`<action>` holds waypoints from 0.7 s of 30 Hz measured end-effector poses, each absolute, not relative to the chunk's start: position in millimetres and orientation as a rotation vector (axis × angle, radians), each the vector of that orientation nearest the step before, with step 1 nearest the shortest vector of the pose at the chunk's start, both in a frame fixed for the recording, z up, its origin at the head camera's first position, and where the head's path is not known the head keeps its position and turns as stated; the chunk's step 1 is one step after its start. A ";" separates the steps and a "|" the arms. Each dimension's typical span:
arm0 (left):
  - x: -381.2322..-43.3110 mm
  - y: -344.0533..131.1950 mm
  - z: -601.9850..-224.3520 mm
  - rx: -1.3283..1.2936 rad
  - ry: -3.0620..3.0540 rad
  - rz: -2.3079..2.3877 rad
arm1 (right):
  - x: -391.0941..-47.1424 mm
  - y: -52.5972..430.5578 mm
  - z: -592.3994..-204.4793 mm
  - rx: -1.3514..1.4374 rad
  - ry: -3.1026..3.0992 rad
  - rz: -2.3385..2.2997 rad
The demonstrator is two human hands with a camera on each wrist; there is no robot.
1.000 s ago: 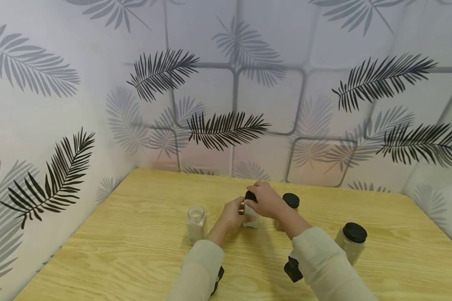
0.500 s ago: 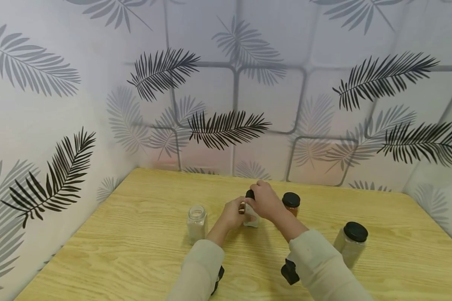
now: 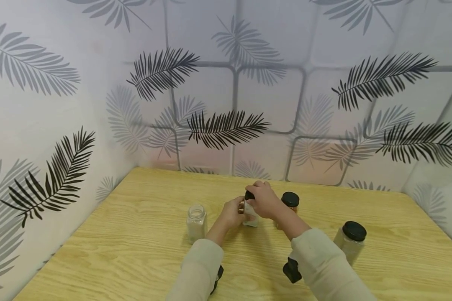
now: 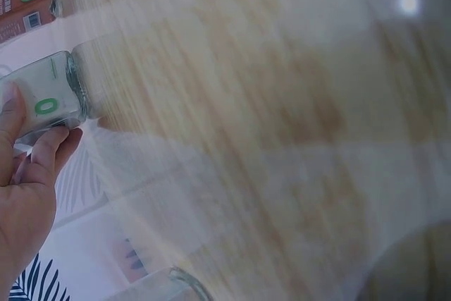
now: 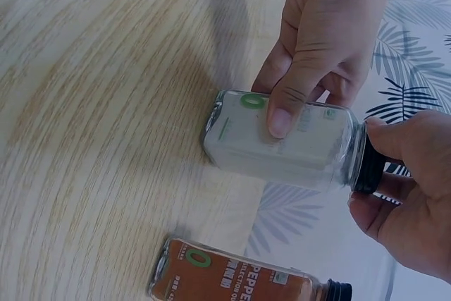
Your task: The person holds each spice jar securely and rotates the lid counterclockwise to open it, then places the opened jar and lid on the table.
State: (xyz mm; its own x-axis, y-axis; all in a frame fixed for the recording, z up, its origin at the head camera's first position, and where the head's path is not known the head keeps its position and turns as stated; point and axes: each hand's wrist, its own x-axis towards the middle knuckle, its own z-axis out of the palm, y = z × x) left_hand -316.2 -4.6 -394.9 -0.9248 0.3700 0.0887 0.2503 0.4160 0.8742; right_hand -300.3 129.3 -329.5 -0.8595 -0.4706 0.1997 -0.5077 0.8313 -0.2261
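A square glass spice jar [image 5: 303, 147] with pale contents and a green mark on its label stands on the table. In the head view my left hand [image 3: 232, 214] grips it from the left, thumb across the label in the right wrist view. From above, my right hand [image 3: 265, 201] pinches the black lid [image 5: 369, 166] on the jar's neck between thumb and fingers. To the left stands a lidless glass jar [image 3: 196, 225] with pale contents. Just right of the held jar is a black-lidded jar of red-brown powder [image 5: 232, 273], partly hidden by my right arm in the head view.
A larger jar [image 3: 349, 244] with a black lid stands at the right, partly behind my right sleeve. The wooden table [image 3: 135, 225] meets a wall [image 3: 271, 100] with a leaf pattern at its back edge.
My right hand and forearm shift slightly back and forth at the lid. The left hand and the jar stay in nearly the same spot.
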 end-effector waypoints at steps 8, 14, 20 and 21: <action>-315.7 -5.0 -394.8 0.525 2.539 1.549 | -299.2 132.1 -330.2 0.824 -2.833 0.492; -314.9 -5.8 -393.8 0.484 2.545 1.538 | -298.5 130.0 -335.7 0.750 -2.758 0.498; -314.7 -5.3 -393.6 0.466 2.562 1.531 | -299.0 123.9 -340.2 0.577 -2.684 0.417; -314.8 -5.2 -393.6 0.466 2.566 1.526 | -298.8 123.3 -340.1 0.560 -2.679 0.414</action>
State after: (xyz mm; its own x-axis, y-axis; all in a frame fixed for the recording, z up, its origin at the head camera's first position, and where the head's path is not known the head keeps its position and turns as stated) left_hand -314.8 -5.2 -393.6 -0.9453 0.3217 0.0536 0.2006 0.4442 0.8732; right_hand -298.8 123.3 -340.1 -0.8518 -0.3239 0.4118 -0.4330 0.8777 -0.2054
